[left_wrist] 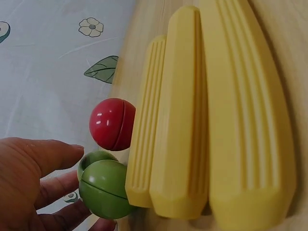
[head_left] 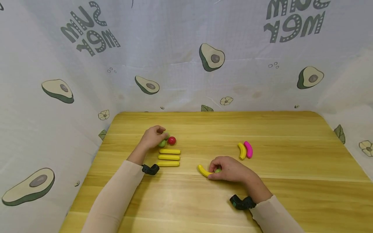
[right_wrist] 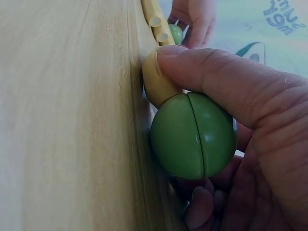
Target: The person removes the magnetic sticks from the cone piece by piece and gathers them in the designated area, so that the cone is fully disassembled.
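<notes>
In the head view my left hand (head_left: 153,137) is at the back left, its thumb and fingers around the rear of two green balls (left_wrist: 98,156). The front green ball (left_wrist: 107,188), with a seam around it, sits right beside it, and a red ball (head_left: 172,140) lies just to the right. My right hand (head_left: 230,169) grips another green ball (right_wrist: 195,135), with fingers curled behind and below it. The right thumb (right_wrist: 207,72) lies on the end of a curved yellow banana-shaped piece (head_left: 204,171), which rests on the table to the hand's left.
Several ridged yellow corn-like sticks (head_left: 169,157) lie in parallel just in front of the left-hand balls. Farther right, a yellow curved piece (head_left: 242,151) and a pink curved piece (head_left: 248,149) lie side by side on the wooden table (head_left: 192,207). A printed curtain (head_left: 180,64) hangs behind.
</notes>
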`<state>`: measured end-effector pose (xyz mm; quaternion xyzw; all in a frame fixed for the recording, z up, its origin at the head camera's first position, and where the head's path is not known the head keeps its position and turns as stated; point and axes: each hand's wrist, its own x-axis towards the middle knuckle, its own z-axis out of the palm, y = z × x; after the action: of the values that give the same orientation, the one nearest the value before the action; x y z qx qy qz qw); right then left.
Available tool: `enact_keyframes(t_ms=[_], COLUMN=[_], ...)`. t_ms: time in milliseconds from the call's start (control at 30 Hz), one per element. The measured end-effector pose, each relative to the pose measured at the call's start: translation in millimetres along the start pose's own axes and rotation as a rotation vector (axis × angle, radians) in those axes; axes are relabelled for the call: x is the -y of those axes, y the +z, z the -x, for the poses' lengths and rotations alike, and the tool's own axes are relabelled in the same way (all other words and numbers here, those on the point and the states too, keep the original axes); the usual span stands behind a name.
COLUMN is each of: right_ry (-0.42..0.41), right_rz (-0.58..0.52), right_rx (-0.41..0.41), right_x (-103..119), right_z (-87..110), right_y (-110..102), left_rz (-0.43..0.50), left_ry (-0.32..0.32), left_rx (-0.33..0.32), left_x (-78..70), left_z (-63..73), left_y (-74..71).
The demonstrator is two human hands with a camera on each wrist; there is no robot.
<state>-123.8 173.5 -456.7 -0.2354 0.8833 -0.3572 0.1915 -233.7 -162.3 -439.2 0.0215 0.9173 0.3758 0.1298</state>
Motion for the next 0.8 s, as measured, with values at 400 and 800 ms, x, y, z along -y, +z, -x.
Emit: enact_keyframes(t_ms=[400,800], right_ry=[0.021,0.095], right_rz=[0.005,0.040], right_rx=[-0.007,-0.134], right_x=[1.3,4.5], right_z=[-0.9,-5.4], right_y=[0.7,8.7], left_rz=[-0.013,-0.173], left_ry=[0.030,0.273], left_rx=[-0.055,-0.318], left_x=[-4.6,-48.0], left_z=[5.5,51.3], left_y=[-3.1,18.9])
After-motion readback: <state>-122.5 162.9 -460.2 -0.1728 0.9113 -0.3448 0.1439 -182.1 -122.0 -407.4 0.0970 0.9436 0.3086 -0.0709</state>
